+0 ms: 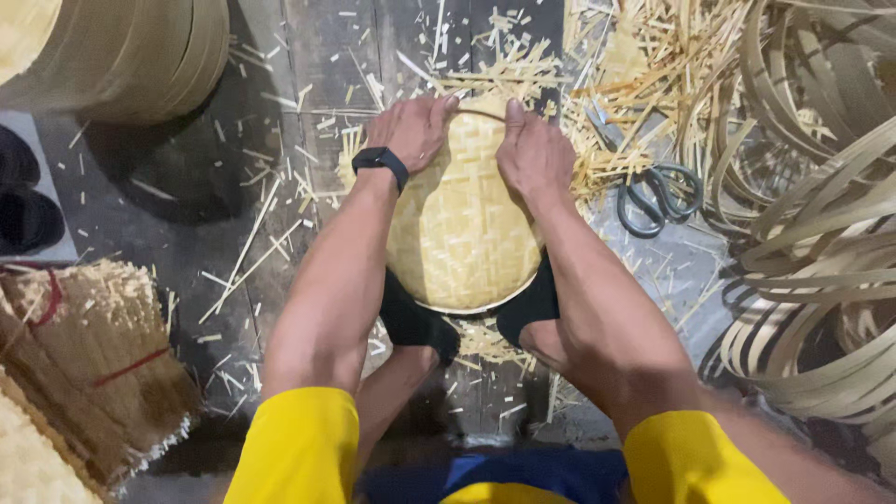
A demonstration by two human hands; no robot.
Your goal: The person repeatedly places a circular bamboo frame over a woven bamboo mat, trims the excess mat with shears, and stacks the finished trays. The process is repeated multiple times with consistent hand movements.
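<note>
Down on a wooden plank floor [308, 56], a person's fingers are pressing together onto the far rim of a round woven bamboo tray [457, 233], thumbs nearly meeting at twelve o'clock. The left hand [411, 126], wearing a black wrist band [380, 159], is lying flat on the tray's eleven o'clock edge, while the right hand [534, 154] is clamping down at one o'clock. The tray is sitting at the centre of the view, its near edge braced between two dark-socked feet [420, 327]. Bamboo offcuts [523, 65] are littering the boards all round. Grey-handled scissors [658, 196] are lying just beside the tray at three o'clock, with coiled bamboo strips [821, 271] piling up beyond them. Bundled splints [84, 355] tied with red bands are resting at eight o'clock, and stacked hoops [140, 51] are standing at ten o'clock.
</note>
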